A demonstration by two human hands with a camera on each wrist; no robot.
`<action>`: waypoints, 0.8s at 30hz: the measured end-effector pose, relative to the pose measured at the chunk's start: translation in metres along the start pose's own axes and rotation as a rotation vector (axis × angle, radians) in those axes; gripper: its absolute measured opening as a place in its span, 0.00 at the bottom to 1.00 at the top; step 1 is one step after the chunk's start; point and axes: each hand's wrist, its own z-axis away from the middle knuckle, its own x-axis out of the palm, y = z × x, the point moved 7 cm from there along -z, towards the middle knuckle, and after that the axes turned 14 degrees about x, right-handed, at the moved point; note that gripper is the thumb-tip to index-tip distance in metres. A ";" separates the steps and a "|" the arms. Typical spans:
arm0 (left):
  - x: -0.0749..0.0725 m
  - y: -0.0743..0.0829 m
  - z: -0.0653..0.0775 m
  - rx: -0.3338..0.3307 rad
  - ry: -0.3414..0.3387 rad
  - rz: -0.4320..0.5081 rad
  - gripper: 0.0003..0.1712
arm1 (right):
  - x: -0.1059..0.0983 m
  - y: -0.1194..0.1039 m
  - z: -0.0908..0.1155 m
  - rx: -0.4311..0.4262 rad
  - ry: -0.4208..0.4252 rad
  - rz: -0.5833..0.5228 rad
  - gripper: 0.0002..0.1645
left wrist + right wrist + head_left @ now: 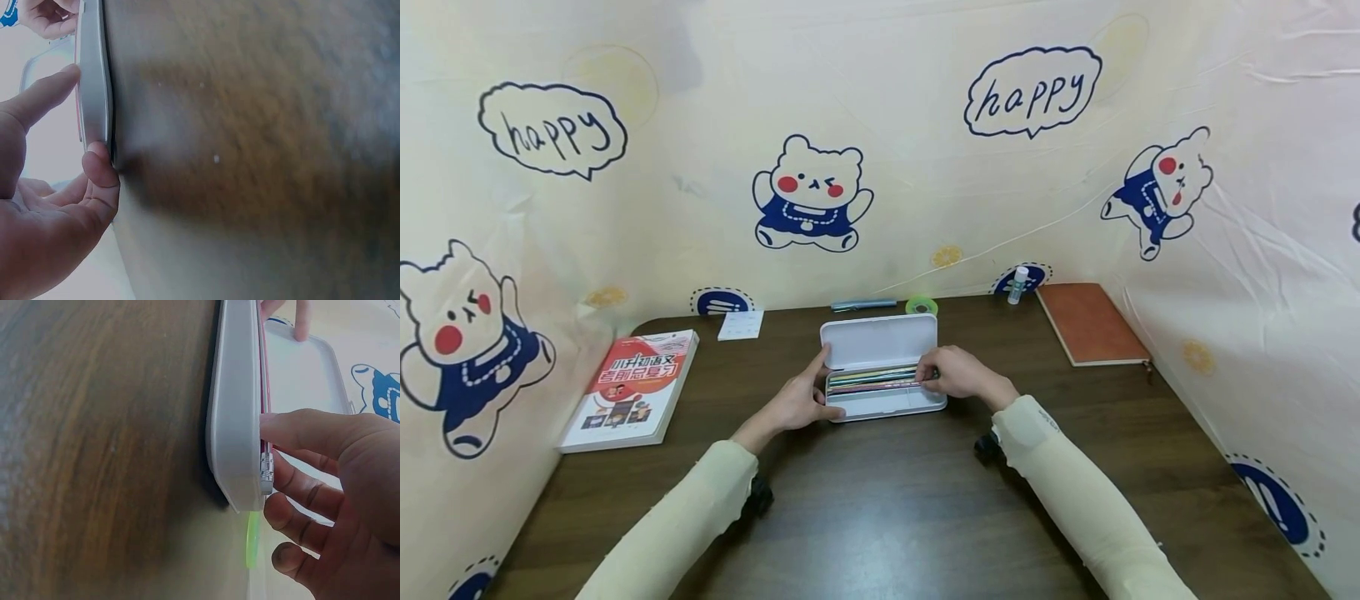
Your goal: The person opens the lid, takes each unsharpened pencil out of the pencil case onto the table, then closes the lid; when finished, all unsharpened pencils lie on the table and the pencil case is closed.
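Note:
A white pencil case lies on the table with its lid raised toward the back. Several coloured pencils lie lengthwise inside it. My left hand grips the left end, thumb at the front rim and a finger up against the lid; the left wrist view shows fingertips against the case corner. At the right end, my right hand pinches pencil ends. In the right wrist view, a pencil's metal band and white eraser show between thumb and fingers, just above the case rim. How many pencils it holds is hidden.
Behind the case lie a blue pen and a green tape roll. A glue stick stands near a brown notebook at right. At left are a thick book and a white note card. Printed sheeting surrounds the table.

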 end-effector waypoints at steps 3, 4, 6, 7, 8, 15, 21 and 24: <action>-0.001 -0.001 0.001 0.004 0.002 0.006 0.69 | 0.001 0.001 -0.001 -0.007 0.001 -0.026 0.03; -0.001 -0.001 0.001 0.008 0.003 0.006 0.69 | 0.000 0.002 -0.001 -0.008 0.005 -0.039 0.03; -0.002 -0.001 0.001 0.020 0.002 0.000 0.69 | -0.003 0.004 0.000 -0.004 0.020 -0.068 0.04; -0.002 -0.001 0.002 0.025 0.002 -0.005 0.68 | -0.005 0.005 0.000 -0.001 0.027 -0.082 0.04; -0.003 -0.001 0.002 0.029 0.002 -0.011 0.68 | -0.008 0.007 0.001 0.007 0.035 -0.097 0.04; -0.003 -0.003 0.002 0.046 0.005 -0.031 0.68 | -0.029 0.034 0.011 0.049 0.069 -0.185 0.03; -0.003 -0.003 0.002 0.037 0.002 -0.037 0.68 | -0.049 0.076 0.025 0.085 0.121 -0.221 0.03; -0.003 -0.004 0.002 0.032 0.005 -0.035 0.69 | -0.059 0.097 0.035 0.119 0.144 -0.226 0.03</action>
